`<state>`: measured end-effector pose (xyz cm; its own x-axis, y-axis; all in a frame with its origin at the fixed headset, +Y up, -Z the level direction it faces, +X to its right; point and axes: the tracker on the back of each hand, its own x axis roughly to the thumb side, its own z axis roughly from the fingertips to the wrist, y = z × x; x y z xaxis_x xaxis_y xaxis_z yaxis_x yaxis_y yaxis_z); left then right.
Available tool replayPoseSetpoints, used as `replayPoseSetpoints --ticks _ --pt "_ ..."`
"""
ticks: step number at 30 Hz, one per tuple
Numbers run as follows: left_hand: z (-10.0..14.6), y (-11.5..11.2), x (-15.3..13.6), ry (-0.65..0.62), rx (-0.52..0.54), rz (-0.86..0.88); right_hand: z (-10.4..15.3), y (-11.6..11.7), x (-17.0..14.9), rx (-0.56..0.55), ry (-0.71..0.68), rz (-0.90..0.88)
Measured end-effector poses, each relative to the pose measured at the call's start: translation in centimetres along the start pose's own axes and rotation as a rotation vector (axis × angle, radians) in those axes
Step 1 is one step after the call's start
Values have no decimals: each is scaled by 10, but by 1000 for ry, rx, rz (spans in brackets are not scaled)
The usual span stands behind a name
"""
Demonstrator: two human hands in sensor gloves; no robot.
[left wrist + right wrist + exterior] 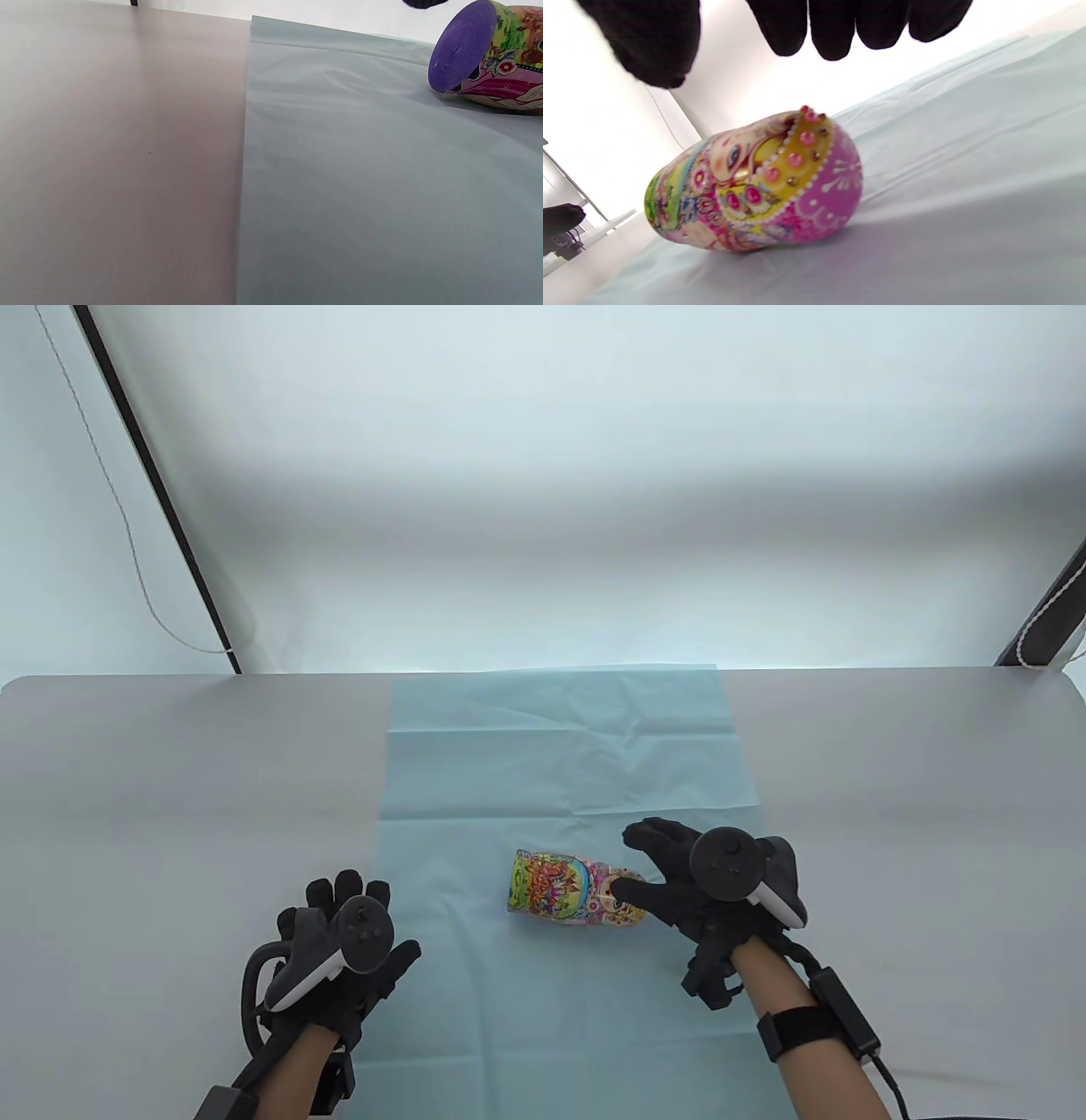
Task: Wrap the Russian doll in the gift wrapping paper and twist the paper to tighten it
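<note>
The Russian doll [568, 891], brightly painted with a purple base, lies on its side on a light blue sheet of wrapping paper [560, 746], base to the left. My right hand [632, 861] hovers over the doll's head end with fingers spread. In the right wrist view its fingers [831, 25] and thumb [649, 38] hang above the doll [755, 182] without touching it. My left hand [373, 912] lies flat by the paper's left edge, holding nothing. The left wrist view shows the doll's base [462, 46] on the paper [360, 169].
The grey table [170, 780] extends on both sides of the paper. A black frame pole [161, 492] with a white cord [127, 534] stands at the back left, another pole [1052, 619] at the back right. A white backdrop rises behind the table.
</note>
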<state>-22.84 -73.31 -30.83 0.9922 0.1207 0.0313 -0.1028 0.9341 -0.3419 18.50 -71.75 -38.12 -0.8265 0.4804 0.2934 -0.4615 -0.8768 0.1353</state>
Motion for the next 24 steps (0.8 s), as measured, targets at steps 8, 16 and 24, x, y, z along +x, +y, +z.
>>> replayPoseSetpoints --ticks 8,16,24 --pt "-4 -5 -8 79 69 23 64 -30 -72 22 302 205" --pt "-4 -12 -10 331 -107 -34 91 -17 -97 258 525 296" --pt "-15 -26 9 371 -304 -77 75 -2 -75 373 587 448"
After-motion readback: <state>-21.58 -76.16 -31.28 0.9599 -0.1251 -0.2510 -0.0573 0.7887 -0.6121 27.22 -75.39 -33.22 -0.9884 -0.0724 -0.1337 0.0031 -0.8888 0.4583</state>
